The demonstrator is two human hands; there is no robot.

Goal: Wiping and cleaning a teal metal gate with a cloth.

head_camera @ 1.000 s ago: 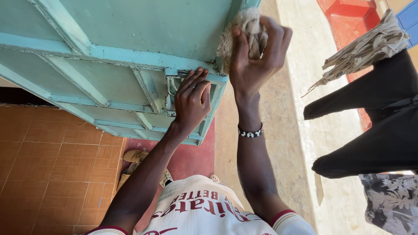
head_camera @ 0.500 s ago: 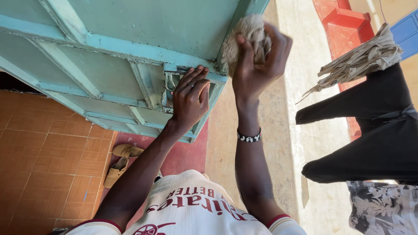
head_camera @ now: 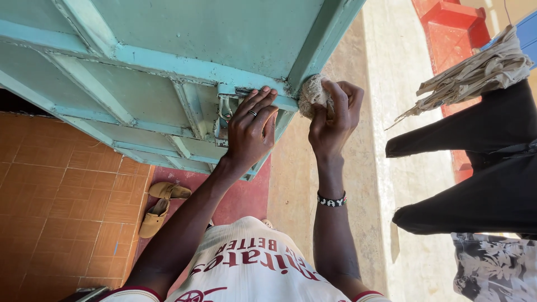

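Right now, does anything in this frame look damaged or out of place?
Paint is chipped and grimy along the turquoise metal door edge by the latch, where the right hand presses a cloth. A pair of tan shoes lies askew on the floor.

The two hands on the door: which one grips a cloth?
The right hand, with the beaded wristband, presses a beige cloth against the door's edge. The ringed left hand lies bare by the latch.

I see a pale turquoise metal door (head_camera: 168, 45), a beige rag (head_camera: 311, 94), orange-brown floor tiles (head_camera: 61, 196), tan sandals (head_camera: 159, 204), and a black-and-white beaded bracelet (head_camera: 331, 201).
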